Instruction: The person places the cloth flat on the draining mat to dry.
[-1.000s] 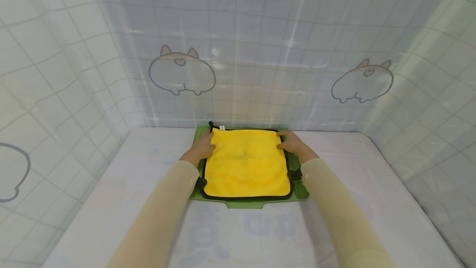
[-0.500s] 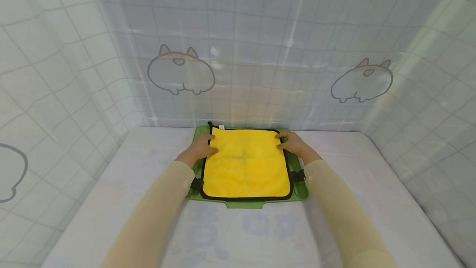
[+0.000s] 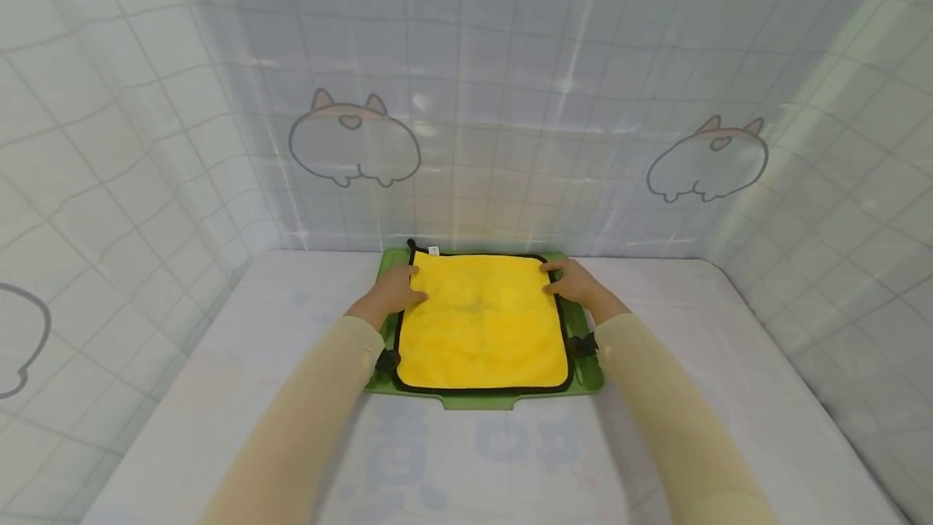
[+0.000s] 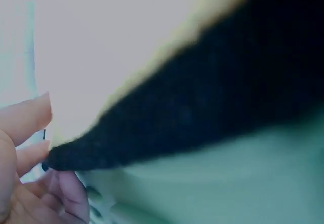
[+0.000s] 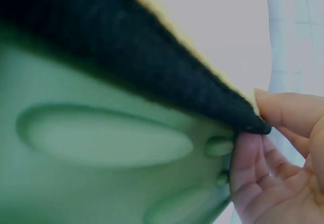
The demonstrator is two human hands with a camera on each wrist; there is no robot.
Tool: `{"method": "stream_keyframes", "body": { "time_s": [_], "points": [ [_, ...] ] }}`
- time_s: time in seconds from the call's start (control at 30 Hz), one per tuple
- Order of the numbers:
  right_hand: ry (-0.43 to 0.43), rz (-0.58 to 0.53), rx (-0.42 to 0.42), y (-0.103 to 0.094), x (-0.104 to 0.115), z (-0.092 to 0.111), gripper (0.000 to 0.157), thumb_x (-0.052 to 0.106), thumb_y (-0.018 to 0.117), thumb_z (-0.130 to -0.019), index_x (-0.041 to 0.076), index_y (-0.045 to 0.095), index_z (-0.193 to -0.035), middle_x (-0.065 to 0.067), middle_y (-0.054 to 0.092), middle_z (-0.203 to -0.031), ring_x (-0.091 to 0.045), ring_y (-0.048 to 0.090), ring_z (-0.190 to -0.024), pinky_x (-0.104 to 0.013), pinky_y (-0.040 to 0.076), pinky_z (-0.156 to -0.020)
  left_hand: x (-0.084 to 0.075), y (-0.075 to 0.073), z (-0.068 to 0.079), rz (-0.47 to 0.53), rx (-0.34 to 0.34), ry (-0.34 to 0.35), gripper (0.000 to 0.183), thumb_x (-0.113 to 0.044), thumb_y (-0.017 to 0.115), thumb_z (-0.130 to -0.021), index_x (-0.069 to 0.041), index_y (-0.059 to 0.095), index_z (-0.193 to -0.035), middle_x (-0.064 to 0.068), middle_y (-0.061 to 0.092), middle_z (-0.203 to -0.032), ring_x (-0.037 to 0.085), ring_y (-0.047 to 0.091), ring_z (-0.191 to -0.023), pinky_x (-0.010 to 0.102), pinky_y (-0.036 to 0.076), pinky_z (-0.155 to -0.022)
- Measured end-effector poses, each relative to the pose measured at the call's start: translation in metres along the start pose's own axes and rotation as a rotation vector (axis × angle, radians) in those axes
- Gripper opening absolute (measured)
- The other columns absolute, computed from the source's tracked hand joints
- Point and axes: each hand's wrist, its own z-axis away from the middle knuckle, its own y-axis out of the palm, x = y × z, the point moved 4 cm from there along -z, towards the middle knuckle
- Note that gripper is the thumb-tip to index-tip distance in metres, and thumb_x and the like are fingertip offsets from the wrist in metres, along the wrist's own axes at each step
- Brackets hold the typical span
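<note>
A yellow cloth [image 3: 481,322] with a black border lies spread over a green tray [image 3: 477,403] in the head view. A black loop and a small white label stick out at its far left corner. My left hand [image 3: 389,292] pinches the cloth's left side near the far end. In the left wrist view, the fingers [image 4: 73,196] go under the black border [image 4: 167,102], with the thumb over it. On the opposite side, my right hand [image 3: 577,280] pinches the right edge between thumb and fingers, as the right wrist view shows.
The tray, with oval dents [image 5: 106,135] moulded in its surface, stands on a pale printed table cover [image 3: 481,468] at the back edge. Behind and on both sides hang white checked curtains [image 3: 510,144] with dog drawings.
My left hand has shifted slightly left and nearer, and the cloth's left edge has moved a little outward with it. My right hand keeps nearly the same place on the right edge.
</note>
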Motion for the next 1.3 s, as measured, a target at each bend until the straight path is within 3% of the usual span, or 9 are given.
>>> {"method": "stream_keyframes", "body": {
  "time_s": [0.13, 0.2, 0.3, 0.4, 0.53, 0.7, 0.97, 1.1, 1.3],
  "points": [
    [0.003, 0.053, -0.017, -0.003, 0.004, 0.003, 0.048, 0.015, 0.062, -0.088, 0.009, 0.048, -0.134, -0.020, 0.035, -0.141, -0.038, 0.032, -0.129, -0.051, 0.039, -0.096, -0.002, -0.003, 0.003, -0.013, 0.004, -0.022, 0.066, -0.029, 0.062, -0.089, 0.001, 0.034, -0.140, 0.021, 0.036, -0.140, 0.036, 0.037, -0.127, 0.047, 0.034, -0.102],
    [0.000, 0.091, -0.035, -0.005, 0.008, 0.004, 0.045, 0.016, 0.059, -0.090, 0.008, 0.049, -0.133, -0.021, 0.035, -0.141, -0.039, 0.043, -0.118, -0.049, 0.043, -0.089, -0.003, -0.006, 0.004, -0.043, -0.016, -0.031, 0.064, -0.030, 0.061, -0.089, -0.001, 0.036, -0.140, 0.020, 0.039, -0.139, 0.036, 0.040, -0.124, 0.048, 0.036, -0.100],
    [-0.043, 0.182, -0.064, -0.008, 0.020, 0.006, 0.040, 0.018, 0.055, -0.093, 0.006, 0.051, -0.131, -0.024, 0.033, -0.141, -0.040, 0.044, -0.115, -0.048, 0.044, -0.087, -0.008, -0.011, 0.004, -0.113, -0.072, -0.034, 0.059, -0.032, 0.060, -0.090, -0.004, 0.040, -0.138, 0.017, 0.042, -0.138, 0.035, 0.044, -0.121, 0.050, 0.038, -0.098],
    [-0.107, 0.265, -0.085, -0.007, 0.038, 0.004, 0.038, 0.018, 0.055, -0.093, 0.004, 0.053, -0.128, -0.023, 0.036, -0.138, -0.039, 0.041, -0.119, -0.050, 0.041, -0.092, -0.020, -0.014, 0.002, -0.170, -0.109, 0.009, 0.058, -0.035, 0.061, -0.089, -0.006, 0.043, -0.137, 0.015, 0.046, -0.135, 0.034, 0.046, -0.120, 0.049, 0.038, -0.098],
    [-0.167, 0.337, -0.101, 0.002, 0.057, -0.002, 0.039, 0.019, 0.058, -0.091, 0.006, 0.055, -0.128, -0.018, 0.046, -0.133, -0.036, 0.038, -0.125, -0.050, 0.036, -0.099, -0.035, -0.009, -0.002, -0.188, -0.080, 0.062, 0.063, -0.041, 0.061, -0.087, -0.011, 0.043, -0.138, 0.010, 0.049, -0.134, 0.037, 0.043, -0.122, 0.054, 0.035, -0.098],
    [-0.210, 0.419, -0.085, 0.020, 0.061, -0.013, 0.049, 0.027, 0.060, -0.090, 0.007, 0.048, -0.134, -0.017, 0.044, -0.136, -0.035, 0.037, -0.127, -0.049, 0.033, -0.102, -0.040, 0.002, -0.008, -0.194, -0.042, 0.052, 0.073, -0.052, 0.059, -0.084, -0.016, 0.035, -0.143, 0.010, 0.034, -0.145, 0.044, 0.030, -0.128, 0.062, 0.026, -0.100],
    [-0.086, 0.416, 0.075, 0.040, 0.050, -0.017, 0.070, 0.046, 0.055, -0.089, 0.021, 0.024, -0.147, -0.015, 0.005, -0.153, -0.038, 0.004, -0.139, -0.057, 0.015, -0.108, -0.030, 0.017, -0.006, -0.098, 0.065, -0.033, 0.090, -0.065, 0.056, -0.079, -0.019, 0.020, -0.148, 0.015, 0.006, -0.154, 0.047, 0.005, -0.136, 0.064, 0.011, -0.104],
    [-0.035, 0.446, 0.126, 0.041, 0.047, -0.016, 0.071, 0.052, 0.051, -0.089, 0.026, 0.021, -0.148, -0.014, 0.001, -0.154, -0.036, -0.001, -0.139, -0.056, 0.013, -0.108, -0.024, 0.020, -0.002, -0.059, 0.082, -0.082, 0.090, -0.067, 0.056, -0.077, -0.025, 0.019, -0.148, 0.014, -0.002, -0.154, 0.046, -0.004, -0.136, 0.068, 0.006, -0.102],
    [-0.039, 0.393, 0.135, 0.033, 0.049, -0.013, 0.069, 0.047, 0.052, -0.091, 0.020, 0.023, -0.147, -0.020, 0.003, -0.152, -0.037, 0.003, -0.139, -0.057, 0.014, -0.108, -0.023, 0.014, -0.001, -0.058, 0.089, -0.067, 0.086, -0.065, 0.055, -0.079, -0.027, 0.020, -0.148, 0.019, -0.002, -0.153, 0.049, -0.005, -0.135, 0.068, 0.003, -0.102]
  ]
}}
